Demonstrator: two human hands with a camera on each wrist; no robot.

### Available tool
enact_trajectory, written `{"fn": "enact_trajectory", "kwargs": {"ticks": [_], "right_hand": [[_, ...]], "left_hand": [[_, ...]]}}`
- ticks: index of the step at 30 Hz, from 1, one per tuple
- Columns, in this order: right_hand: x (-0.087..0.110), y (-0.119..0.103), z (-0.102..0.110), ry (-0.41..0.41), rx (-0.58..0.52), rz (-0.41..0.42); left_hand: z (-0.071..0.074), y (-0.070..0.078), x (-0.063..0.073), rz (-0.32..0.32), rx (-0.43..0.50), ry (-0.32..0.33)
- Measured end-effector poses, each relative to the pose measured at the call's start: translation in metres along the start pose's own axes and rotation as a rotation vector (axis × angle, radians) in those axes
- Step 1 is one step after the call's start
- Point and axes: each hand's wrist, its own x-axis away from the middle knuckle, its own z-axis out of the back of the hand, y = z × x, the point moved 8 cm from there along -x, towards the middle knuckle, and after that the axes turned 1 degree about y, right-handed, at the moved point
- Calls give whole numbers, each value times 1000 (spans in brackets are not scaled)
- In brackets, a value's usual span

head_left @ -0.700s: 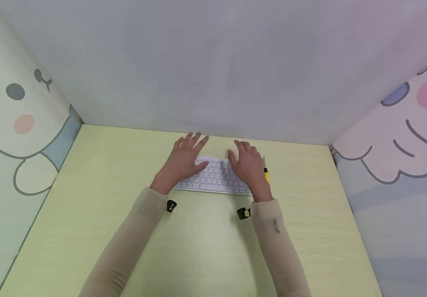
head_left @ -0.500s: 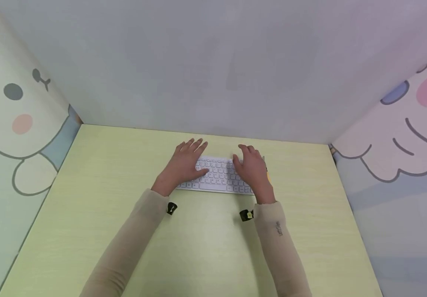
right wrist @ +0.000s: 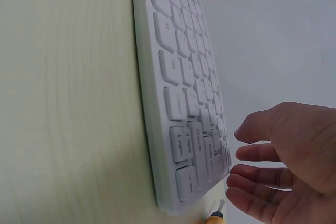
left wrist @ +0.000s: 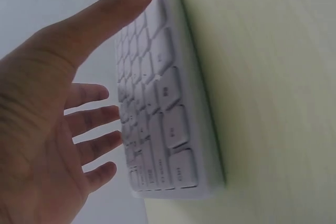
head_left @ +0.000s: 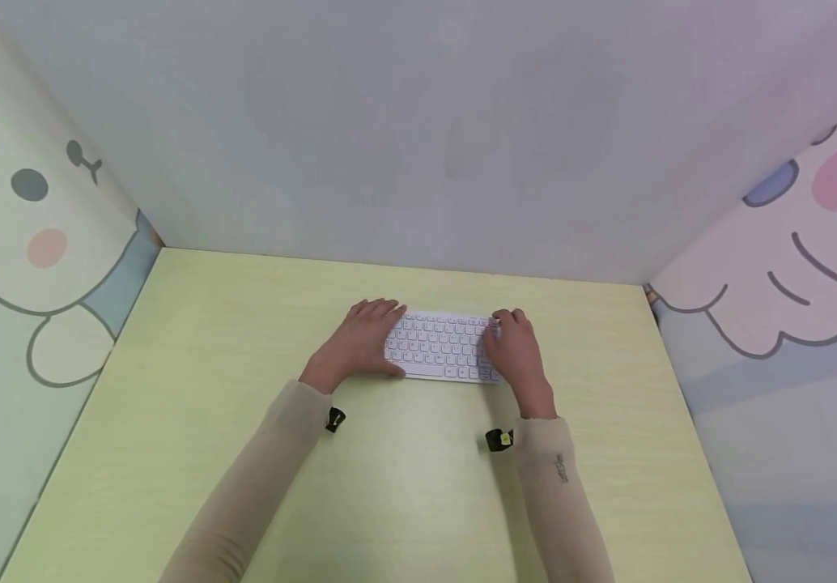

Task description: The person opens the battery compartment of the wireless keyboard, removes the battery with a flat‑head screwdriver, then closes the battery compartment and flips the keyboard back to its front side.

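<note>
A white keyboard [head_left: 436,344] lies flat on the table. My left hand [head_left: 363,336] is at its left end, thumb extended over the near edge and fingers spread toward the far edge. In the left wrist view the thumb [left wrist: 100,22] hovers over the keys and the fingertips come close to the far side; contact is unclear. My right hand [head_left: 516,348] is at the right end with loosely bent fingers. The right wrist view shows those fingers [right wrist: 262,177] beside the far right corner, apparently not gripping it.
A tool with an orange handle and metal shaft, like a screwdriver [right wrist: 214,216], lies beyond the keyboard's right end, hidden in the head view. The pale wooden table [head_left: 418,486] meets a grey wall [head_left: 418,138] behind and cartoon-printed walls at both sides.
Both hands have come down nearer to me. The right hand has also shifted right, now covering the yellow-handled tool. My left thumb has dropped to the near edge. The keyboard stays put.
</note>
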Motion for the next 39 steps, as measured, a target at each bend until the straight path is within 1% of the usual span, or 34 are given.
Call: {"fn": "enact_trajectory", "kwargs": {"ticks": [4, 7, 9, 13, 15, 17, 20, 25, 31, 35, 39], "right_hand": [[3, 11, -2, -25, -57, -58], [2, 17, -3, -55, -95, -79], [1, 19, -5, -117, -89, -68], [2, 22, -10, -319, -60, -19], [4, 22, -12, -403, -56, 3], [6, 22, -14, -454, -56, 22], [8, 23, -17, -493, -54, 32], [8, 23, -18, -498, -33, 52], [9, 21, -13, -495, -36, 71], [7, 18, -1, -453, -61, 88], [4, 8, 18, -392, -151, 145]], "left_hand": [[-8, -2, 1, -19, -9, 1], [-12, -2, 1, -25, -26, 4], [-12, -2, 1, -26, -30, 5], [-12, -1, 1, -25, -36, -1], [-12, -1, 0, -26, -43, 3], [-11, -1, 1, -29, -44, 10], [-9, -1, 1, -39, -45, 25], [-7, 1, 2, -52, -71, 48], [-7, -1, 1, -43, -112, 40], [-3, -4, 0, -38, -93, 47], [3, -6, -1, -32, -79, 71]]}}
